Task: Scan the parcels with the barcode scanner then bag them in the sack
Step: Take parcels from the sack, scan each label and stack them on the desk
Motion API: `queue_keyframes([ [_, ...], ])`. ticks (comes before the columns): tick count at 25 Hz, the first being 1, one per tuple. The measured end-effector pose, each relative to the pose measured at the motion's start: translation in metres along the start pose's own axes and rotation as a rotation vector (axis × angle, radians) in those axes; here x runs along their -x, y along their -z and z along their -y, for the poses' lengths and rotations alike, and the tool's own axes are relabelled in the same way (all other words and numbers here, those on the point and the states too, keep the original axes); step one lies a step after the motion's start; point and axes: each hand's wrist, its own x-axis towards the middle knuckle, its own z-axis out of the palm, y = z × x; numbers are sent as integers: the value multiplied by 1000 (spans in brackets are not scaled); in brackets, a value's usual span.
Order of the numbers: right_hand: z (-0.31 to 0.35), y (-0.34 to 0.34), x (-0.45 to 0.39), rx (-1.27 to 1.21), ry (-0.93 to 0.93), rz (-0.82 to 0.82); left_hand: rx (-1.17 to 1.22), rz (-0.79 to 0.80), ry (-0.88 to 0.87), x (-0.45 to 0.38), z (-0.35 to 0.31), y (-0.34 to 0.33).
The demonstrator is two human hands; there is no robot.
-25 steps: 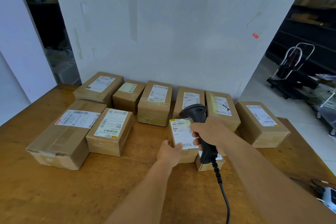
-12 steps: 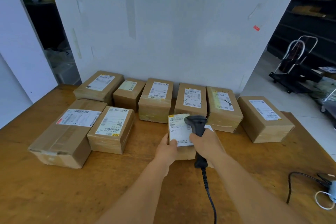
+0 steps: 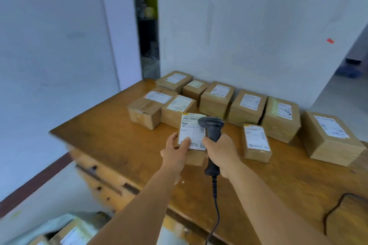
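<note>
Head camera looks down at our two bare arms over a big wooden table (image 3: 111, 141). Our left hand (image 3: 175, 151) holds a small brown parcel (image 3: 192, 139) by its left side, with the thumb pressed on the white label (image 3: 192, 132) on top. The parcel is lifted and tipped up a little toward us, so the label faces us. We can read black bars at the top of the label.

Our right hand (image 3: 221, 153) is wrapped tight around the handle of the black barcode scanner (image 3: 212, 127). The head of the scanner sits just over the top right corner of the label. A black cord (image 3: 216, 205) hangs down from the bottom of the handle and runs off the bottom of the picture.

More brown parcels lie on the table behind our hands. One flat parcel (image 3: 256, 142) lies just to the right of the scanner. A bigger box (image 3: 330, 137) sits near the right edge. A row of boxes (image 3: 247, 105) stands along the white wall (image 3: 249, 36).

Down in the bottom left corner, on the floor beside the table, we see the pale sack (image 3: 39, 228) with a couple of parcels in it. That part is blurry. Another dark wire (image 3: 334, 211) curls on the table at the right.
</note>
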Motion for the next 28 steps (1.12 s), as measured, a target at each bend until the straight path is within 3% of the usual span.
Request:
queue_keyframes([
  [13, -7, -237, 221, 163, 170, 668, 485, -643, 134, 176, 135, 284],
  [21, -55, -397, 314, 341, 141, 849, 606, -881, 321, 214, 273, 435],
  [28, -130, -531, 347, 427, 90, 972, 481, -1132, 589, 193, 412, 543],
])
